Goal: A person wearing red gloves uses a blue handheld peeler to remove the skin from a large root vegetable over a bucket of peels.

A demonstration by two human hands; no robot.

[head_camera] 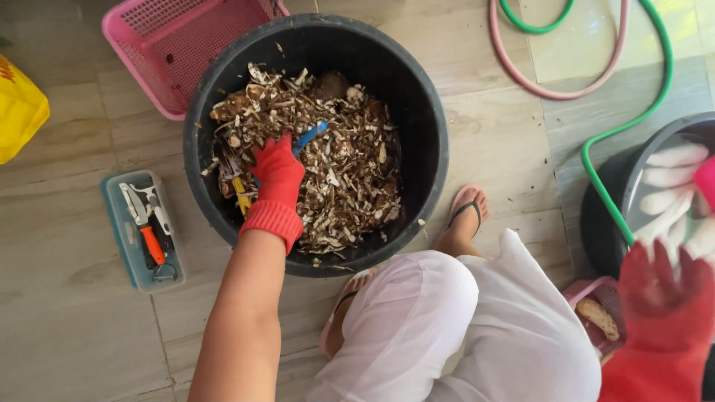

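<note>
While a black tub heaped with brown and pale peelings is crouched over, a left hand in a red glove is seen plunged into the scraps, fingers closed around a blue-handled tool; a yellow-handled tool lies just beside it. A right hand, also gloved in red, is held with fingers spread apart near a second tub of white peeled roots. A pink basket, a blue tray of peelers and coiled hoses are pictured on the tiled floor
</note>
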